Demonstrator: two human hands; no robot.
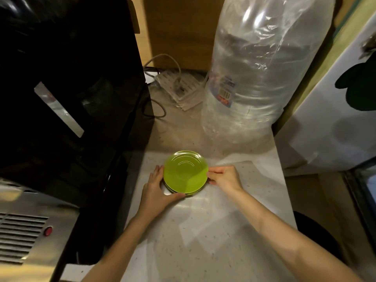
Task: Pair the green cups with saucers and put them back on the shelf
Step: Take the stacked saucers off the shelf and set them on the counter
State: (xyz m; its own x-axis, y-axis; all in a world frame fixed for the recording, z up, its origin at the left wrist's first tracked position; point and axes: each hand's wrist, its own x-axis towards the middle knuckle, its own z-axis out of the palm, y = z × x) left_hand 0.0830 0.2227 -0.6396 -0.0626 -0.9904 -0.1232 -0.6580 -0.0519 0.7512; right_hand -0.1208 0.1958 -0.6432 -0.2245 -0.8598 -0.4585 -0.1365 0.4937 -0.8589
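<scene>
A small stack of bright green saucers (185, 171) sits on the pale speckled counter (203, 231), in the middle of the view. My left hand (158, 192) cups the stack's left and near edge, thumb under the front rim. My right hand (224, 178) pinches the right rim of the top saucer with its fingertips. No green cup is in view.
A large black appliance (71, 98) stands close on the left, with a steel vented panel and red button (48, 231) below it. A tall plastic-wrapped bundle (254, 68) stands behind the saucers. Cables and a power strip (177, 86) lie at the back. A white cabinet (335, 119) is on the right.
</scene>
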